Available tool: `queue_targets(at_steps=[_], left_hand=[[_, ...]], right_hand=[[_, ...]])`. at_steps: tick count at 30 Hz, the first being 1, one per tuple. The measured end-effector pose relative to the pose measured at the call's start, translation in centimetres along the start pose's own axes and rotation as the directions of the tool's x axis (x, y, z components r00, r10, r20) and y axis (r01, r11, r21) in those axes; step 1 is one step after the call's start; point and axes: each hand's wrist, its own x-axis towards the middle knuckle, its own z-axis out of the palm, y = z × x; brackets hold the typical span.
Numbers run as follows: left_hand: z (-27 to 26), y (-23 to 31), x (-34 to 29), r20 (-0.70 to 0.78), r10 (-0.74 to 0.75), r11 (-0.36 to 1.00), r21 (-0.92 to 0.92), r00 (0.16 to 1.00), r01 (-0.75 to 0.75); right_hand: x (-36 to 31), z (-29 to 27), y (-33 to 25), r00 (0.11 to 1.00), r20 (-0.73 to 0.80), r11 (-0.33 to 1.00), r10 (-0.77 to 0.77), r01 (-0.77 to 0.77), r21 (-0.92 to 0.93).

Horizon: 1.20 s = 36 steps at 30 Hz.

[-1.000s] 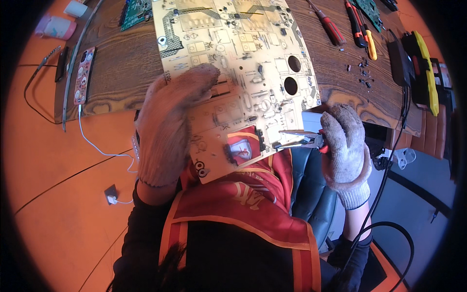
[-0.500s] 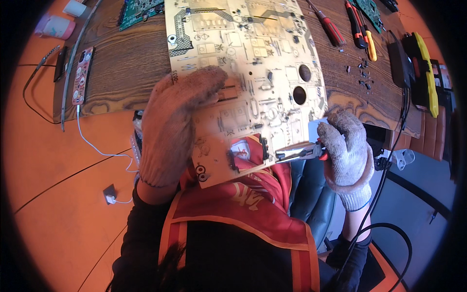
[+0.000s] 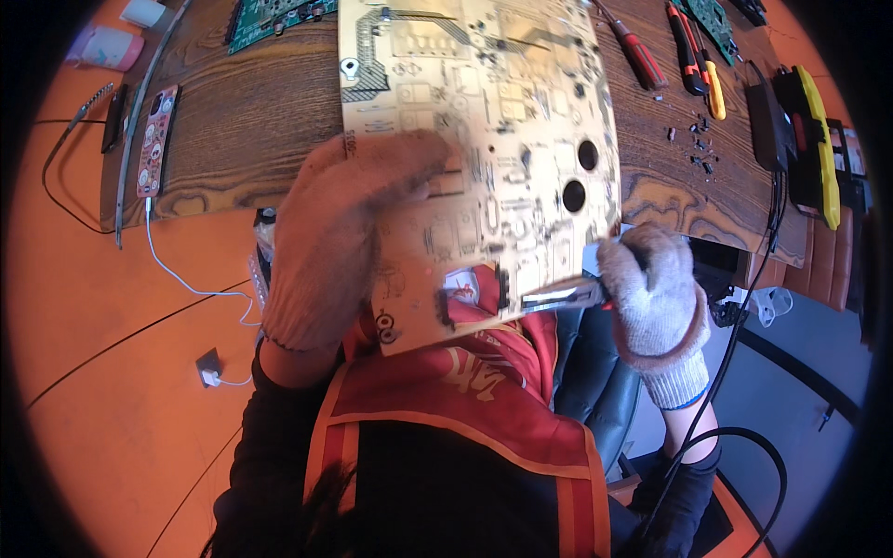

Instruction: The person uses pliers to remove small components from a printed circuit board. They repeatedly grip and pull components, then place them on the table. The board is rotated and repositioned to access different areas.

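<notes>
While the table (image 3: pixel 251 139) fills the top of the view, the board (image 3: pixel 535 177) is held with its far end above the wood and its near end out past the table's edge. The gloved left hand (image 3: pixel 335 228) grips the board's left side. The gloved right hand (image 3: pixel 656 293) clasps pliers (image 3: pixel 563 296), their nose over the board's near right corner; contact is unclear. Rightward on the table lie a red screwdriver (image 3: pixel 640 58) and small dark bits (image 3: pixel 699 144).
</notes>
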Motion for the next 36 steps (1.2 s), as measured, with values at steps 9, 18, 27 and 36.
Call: queue_targets(at_steps=[9,18,27,36], left_hand=[[0.4,0.6,0.5,0.006,-0.401,0.86,-0.341,0.916,0.379],[-1.3,-2.1,0.8,0.163,0.254,0.89,0.346,0.953,-0.297],[-1.4,-3.4,2.1,0.13,0.204,0.911,0.338,0.97,-0.237],[0.6,-2.0,0.8,-0.065,0.173,0.96,0.235,0.983,-0.154]], right_hand=[[-0.8,1.0,-2.1,0.994,0.111,0.996,0.008,-0.018,0.092],[-0.4,0.4,-1.3,0.993,0.116,0.999,-0.034,0.029,0.042],[-0.8,-0.4,-2.9,0.914,0.404,0.988,0.044,-0.1,0.117],[-1.6,0.3,-4.4,0.795,0.55,0.843,0.256,-0.462,0.274]])
